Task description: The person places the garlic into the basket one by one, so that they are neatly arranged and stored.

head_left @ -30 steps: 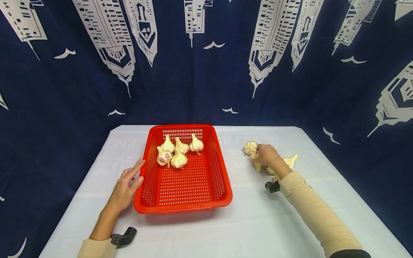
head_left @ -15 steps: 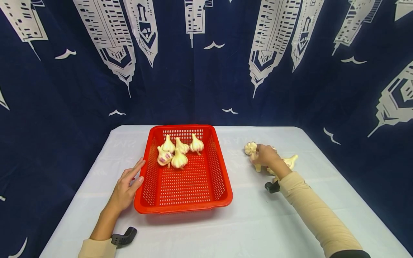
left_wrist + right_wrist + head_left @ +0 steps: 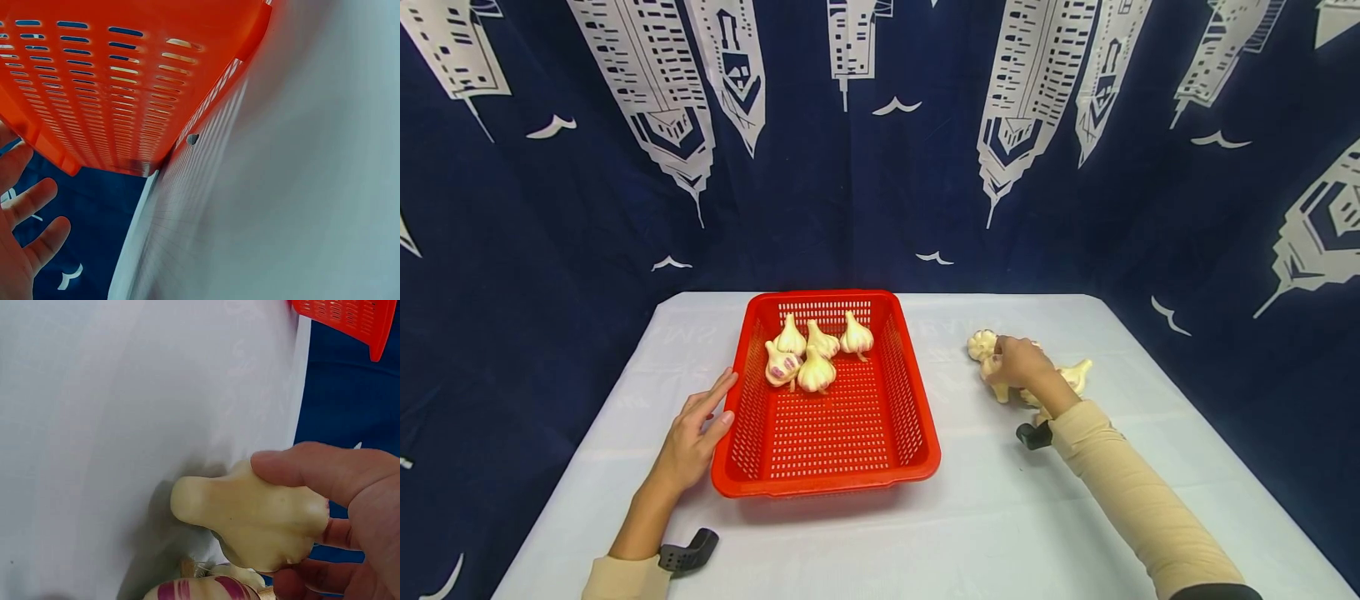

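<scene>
A red plastic basket [image 3: 827, 486] holds several garlic bulbs [image 3: 817, 369] grouped toward its back left. Against its left rim rests my left hand [image 3: 688, 437], fingers spread and fairly straight, gripping nothing. In the left wrist view the fingers [image 3: 30, 201] show beside the slotted basket wall [image 3: 94, 81]. To the right of the basket, my right hand [image 3: 1021, 364] pinches a garlic bulb [image 3: 250, 509] between thumb and fingers, its stem pointing away from the palm. Other bulbs lie around and below that hand, one with purple stripes [image 3: 200, 590]; the hand and wrist partly hide them.
A white cloth covers the table [image 3: 955, 533]. Loose garlic bulbs lie at the right, one pale bulb [image 3: 982, 344] just left of the right hand and another [image 3: 1077, 377] behind the wrist. A dark blue curtain [image 3: 865, 200] with white prints hangs beyond the table.
Both hands and the basket stay where they were. The stem of the garlic bulb in my right hand has shifted very slightly right and toward me.
</scene>
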Tool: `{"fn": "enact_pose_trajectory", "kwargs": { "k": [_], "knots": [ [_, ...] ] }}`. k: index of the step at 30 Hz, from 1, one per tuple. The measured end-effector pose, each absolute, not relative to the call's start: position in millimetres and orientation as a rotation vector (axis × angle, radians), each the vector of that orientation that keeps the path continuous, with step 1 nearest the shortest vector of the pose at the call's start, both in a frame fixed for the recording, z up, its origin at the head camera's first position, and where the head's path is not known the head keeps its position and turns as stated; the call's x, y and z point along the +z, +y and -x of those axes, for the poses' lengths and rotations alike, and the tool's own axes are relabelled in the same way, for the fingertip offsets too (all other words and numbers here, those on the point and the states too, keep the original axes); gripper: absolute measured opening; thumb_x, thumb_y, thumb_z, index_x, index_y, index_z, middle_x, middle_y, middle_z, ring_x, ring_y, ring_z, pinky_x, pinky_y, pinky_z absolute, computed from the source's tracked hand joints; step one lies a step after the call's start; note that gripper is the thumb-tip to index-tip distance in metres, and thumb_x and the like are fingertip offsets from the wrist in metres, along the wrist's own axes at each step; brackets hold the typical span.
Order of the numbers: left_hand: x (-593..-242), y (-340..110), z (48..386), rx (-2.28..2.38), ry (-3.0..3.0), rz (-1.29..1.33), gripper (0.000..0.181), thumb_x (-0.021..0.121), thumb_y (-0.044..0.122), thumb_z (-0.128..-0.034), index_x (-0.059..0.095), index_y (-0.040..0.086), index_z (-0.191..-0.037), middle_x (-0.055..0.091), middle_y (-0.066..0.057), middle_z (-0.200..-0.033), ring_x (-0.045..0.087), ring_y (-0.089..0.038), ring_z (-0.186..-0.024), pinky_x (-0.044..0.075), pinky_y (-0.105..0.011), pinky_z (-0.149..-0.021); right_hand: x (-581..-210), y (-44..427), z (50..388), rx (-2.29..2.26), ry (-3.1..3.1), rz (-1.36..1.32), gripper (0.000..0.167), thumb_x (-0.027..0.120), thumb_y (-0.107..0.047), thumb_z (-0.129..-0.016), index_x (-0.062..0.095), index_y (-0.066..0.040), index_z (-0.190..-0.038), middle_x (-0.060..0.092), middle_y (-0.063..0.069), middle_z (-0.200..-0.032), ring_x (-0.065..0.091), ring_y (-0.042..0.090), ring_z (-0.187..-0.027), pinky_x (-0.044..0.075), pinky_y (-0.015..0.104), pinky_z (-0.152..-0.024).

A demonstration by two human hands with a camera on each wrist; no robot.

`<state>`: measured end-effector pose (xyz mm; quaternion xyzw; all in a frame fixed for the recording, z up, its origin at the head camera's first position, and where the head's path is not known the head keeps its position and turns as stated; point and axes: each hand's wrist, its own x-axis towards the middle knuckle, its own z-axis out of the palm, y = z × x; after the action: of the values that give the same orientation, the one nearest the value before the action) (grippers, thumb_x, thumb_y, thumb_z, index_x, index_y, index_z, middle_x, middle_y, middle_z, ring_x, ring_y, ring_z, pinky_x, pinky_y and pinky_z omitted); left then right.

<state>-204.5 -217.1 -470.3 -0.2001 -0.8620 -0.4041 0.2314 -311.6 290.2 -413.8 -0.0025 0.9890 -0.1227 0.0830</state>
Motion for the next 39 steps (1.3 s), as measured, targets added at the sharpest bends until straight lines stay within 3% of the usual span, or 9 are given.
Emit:
{"fn": "enact_pose_trajectory", "kwargs": {
  "k": [7, 13, 25, 39],
  "knots": [
    [-470.4, -217.2, 203.8, -1.117, -2.365, 0.552, 0.052, 0.057, 0.012, -0.0937, 0.050, 0.007, -0.145, 0.045, -0.012, -0.151, 0.048, -0.019, -0.111, 0.038, -0.023, -0.083, -409.9, 288.9, 308.3, -0.379, 2.944, -0.011, 0.059, 0.082, -0.029, -0.075, 0.055, -0.003, -0.119, 0.064, 0.013, -0.093, 0.059, 0.026, -0.072, 0.047, 0.036, -0.058],
    [-471.4, -217.5, 203.5, -1.120, -2.361, 0.551, 0.052, 0.057, 0.012, -0.0935, 0.050, 0.007, -0.145, 0.045, -0.012, -0.151, 0.047, -0.018, -0.111, 0.038, -0.022, -0.083, -404.6, 286.2, 306.1, -0.448, 2.954, 0.038, 0.054, 0.082, -0.023, -0.073, 0.053, 0.000, -0.113, 0.062, 0.015, -0.094, 0.060, 0.025, -0.067, 0.049, 0.034, -0.055],
    [-472.2, -217.8, 203.9, -1.123, -2.365, 0.549, 0.053, 0.057, 0.012, -0.0937, 0.050, 0.008, -0.145, 0.044, -0.011, -0.151, 0.047, -0.018, -0.112, 0.038, -0.024, -0.084, -395.8, 279.0, 302.9, -0.482, 3.060, 0.202, 0.056, 0.084, -0.020, -0.072, 0.053, 0.003, -0.112, 0.054, 0.021, -0.101, 0.052, 0.035, -0.091, 0.047, 0.048, -0.078],
    [-470.5, -216.9, 204.0, -1.120, -2.362, 0.558, 0.052, 0.057, 0.011, -0.0941, 0.049, 0.007, -0.146, 0.044, -0.012, -0.151, 0.047, -0.019, -0.112, 0.038, -0.024, -0.084, -388.3, 274.3, 302.7, -0.556, 3.159, 0.268, 0.061, 0.085, -0.019, -0.070, 0.051, 0.004, -0.116, 0.060, 0.023, -0.099, 0.056, 0.033, -0.084, 0.048, 0.047, -0.074]
  ]
}}
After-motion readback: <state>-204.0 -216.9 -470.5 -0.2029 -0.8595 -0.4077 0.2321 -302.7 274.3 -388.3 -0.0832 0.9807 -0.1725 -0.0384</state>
